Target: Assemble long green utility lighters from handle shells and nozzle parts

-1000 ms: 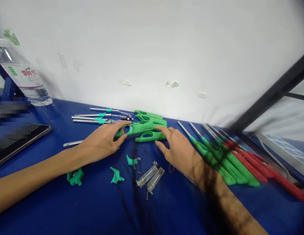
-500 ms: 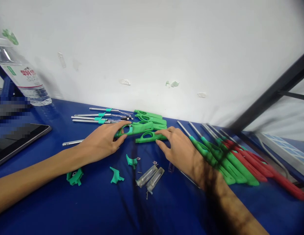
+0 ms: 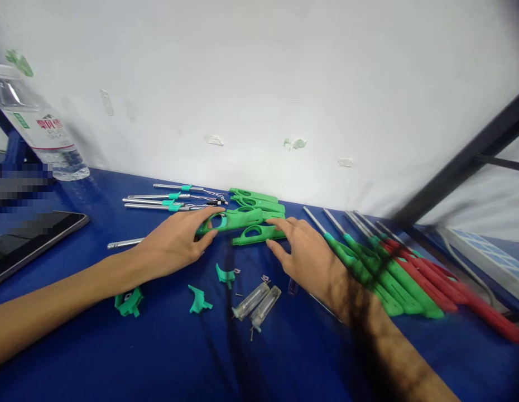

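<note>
My left hand pinches the trigger end of a green lighter casing, with a bit of teal showing in its opening. To its right, my right hand has thumb and fingers on the far end of a second green casing half, lying just below the first. More green casing halves lie behind them against the wall. In front of my hands are teal triggers, two clear fuel tanks and small screws. Metal lighter tubes with wires lie behind my left hand.
Green lighters and red lighters with metal tubes lie in a row at right, beside a black metal bar. On the left are a water bottle and a dark tablet-like device. A white wall backs the blue table.
</note>
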Tool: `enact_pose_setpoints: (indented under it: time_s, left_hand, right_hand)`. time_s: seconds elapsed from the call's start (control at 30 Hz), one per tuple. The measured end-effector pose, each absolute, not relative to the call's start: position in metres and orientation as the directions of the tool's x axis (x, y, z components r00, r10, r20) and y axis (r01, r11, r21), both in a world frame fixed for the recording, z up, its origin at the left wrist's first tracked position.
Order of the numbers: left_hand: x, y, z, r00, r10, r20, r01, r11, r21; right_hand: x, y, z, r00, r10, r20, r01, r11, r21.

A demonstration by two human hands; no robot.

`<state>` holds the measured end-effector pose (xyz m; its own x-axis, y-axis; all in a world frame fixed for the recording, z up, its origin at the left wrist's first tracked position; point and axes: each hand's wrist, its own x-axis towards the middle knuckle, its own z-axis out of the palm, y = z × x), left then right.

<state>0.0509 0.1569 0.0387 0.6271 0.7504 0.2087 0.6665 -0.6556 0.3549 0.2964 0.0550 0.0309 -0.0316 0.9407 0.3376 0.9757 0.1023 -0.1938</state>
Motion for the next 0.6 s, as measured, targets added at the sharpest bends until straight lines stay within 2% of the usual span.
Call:
enact_pose_setpoints:
  time_s: [0.23,0.6]
  left_hand:
    - [0.0525,0.1559,0.0402,0.626,0.752,0.207,0.665,-0.653,0.362]
    - [0.0523,0.1572,0.0376,0.644,0.732,0.223,0.656,-0.678,0.331]
  right_hand:
    - [0.2969,0.0538,0.0324,-0.056,0.953,0.297,0.964,0.129,-0.232]
    - [0.2959,0.0533,0.0311,-0.067,0.948,0.311,0.957,0.150,-0.250]
